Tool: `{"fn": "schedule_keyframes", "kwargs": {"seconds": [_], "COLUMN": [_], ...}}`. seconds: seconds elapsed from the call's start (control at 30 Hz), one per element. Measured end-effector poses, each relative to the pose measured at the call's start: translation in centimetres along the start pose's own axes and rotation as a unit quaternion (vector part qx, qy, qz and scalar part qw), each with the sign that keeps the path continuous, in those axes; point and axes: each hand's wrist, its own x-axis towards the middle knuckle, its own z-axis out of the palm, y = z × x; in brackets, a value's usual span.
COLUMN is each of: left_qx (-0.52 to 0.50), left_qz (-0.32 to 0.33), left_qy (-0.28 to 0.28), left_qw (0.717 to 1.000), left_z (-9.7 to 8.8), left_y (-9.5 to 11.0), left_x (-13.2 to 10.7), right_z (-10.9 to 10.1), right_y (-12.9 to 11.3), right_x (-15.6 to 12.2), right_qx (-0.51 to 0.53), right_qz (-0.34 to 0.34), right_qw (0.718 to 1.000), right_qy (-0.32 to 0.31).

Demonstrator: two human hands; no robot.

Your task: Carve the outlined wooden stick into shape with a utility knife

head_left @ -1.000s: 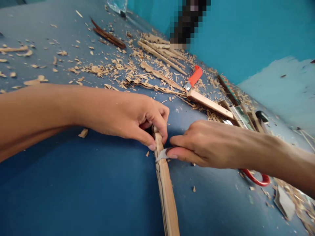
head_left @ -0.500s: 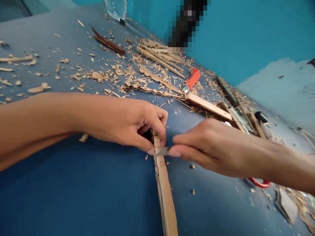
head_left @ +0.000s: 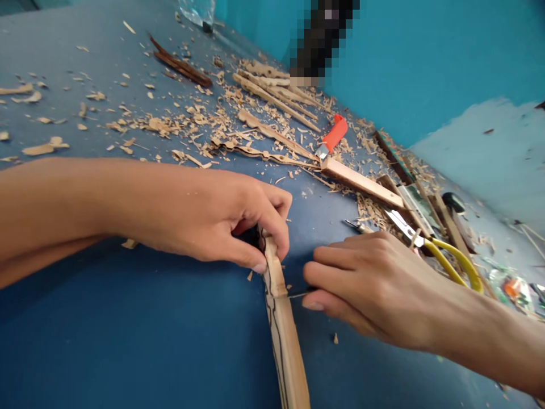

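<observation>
A long wooden strip (head_left: 289, 346) with dark wavy lines drawn along it runs from the bottom edge up to my left hand (head_left: 238, 221). My left thumb and fingers pinch its upper end, where the wood is cut narrower. My right hand (head_left: 366, 284) is closed around a thin metal blade (head_left: 297, 295), its handle hidden in the fingers. The blade's tip touches the strip's right side, level with a dark line drawn across it, a little below my left thumb.
Beyond my hands lie a red-handled cutter (head_left: 335, 133), a wooden block (head_left: 361, 182), thin carved sticks (head_left: 276, 102) and wood shavings (head_left: 162, 125). Yellow-handled scissors (head_left: 462, 261) are behind my right wrist. A dark brown wood piece (head_left: 183, 68) and a clear bottle (head_left: 198, 11) stand farther off.
My right hand and the blade have moved down along the strip, away from my left thumb. The yellow scissors have come into sight. My left hand keeps its pinch.
</observation>
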Motion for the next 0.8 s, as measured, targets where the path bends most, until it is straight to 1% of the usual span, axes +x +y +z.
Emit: {"fn": "schedule_keyframes", "kwargs": {"seconds": [0.13, 0.2, 0.3, 0.43, 0.63, 0.73, 0.8], "left_qx": [-0.013, -0.024, -0.023, -0.024, -0.037, -0.035, -0.032], "left_qz": [0.022, 0.036, 0.040, 0.037, 0.042, 0.022, 0.009], "left_qy": [0.004, 0.008, 0.010, 0.017, 0.033, 0.052, 0.059], "left_qw": [1.000, 0.999, 0.999, 0.999, 0.998, 0.998, 0.998], "left_z": [0.1, 0.2, 0.2, 0.1, 0.3, 0.5, 0.6], "left_y": [-0.3, -0.5, -0.5, -0.3, 0.2, 0.6, 0.8], "left_x": [0.2, 0.2, 0.2, 0.3, 0.4, 0.3, 0.2], "right_z": [0.2, 0.4, 0.6, 0.9, 1.4, 1.6, 1.6], "right_y": [-0.2, -0.4, -0.7, -0.8, -1.1, -1.1, -0.8], "right_x": [0.1, 0.3, 0.5, 0.6, 0.6, 0.7, 0.8], "right_qx": [-0.041, -0.074, -0.126, -0.161, -0.205, -0.230, -0.229], "right_qz": [-0.021, -0.030, -0.038, -0.042, -0.037, -0.032, -0.032], "right_qw": [0.999, 0.996, 0.990, 0.985, 0.976, 0.971, 0.972], "right_qy": [0.014, 0.027, 0.044, 0.043, 0.061, 0.057, 0.046]}}
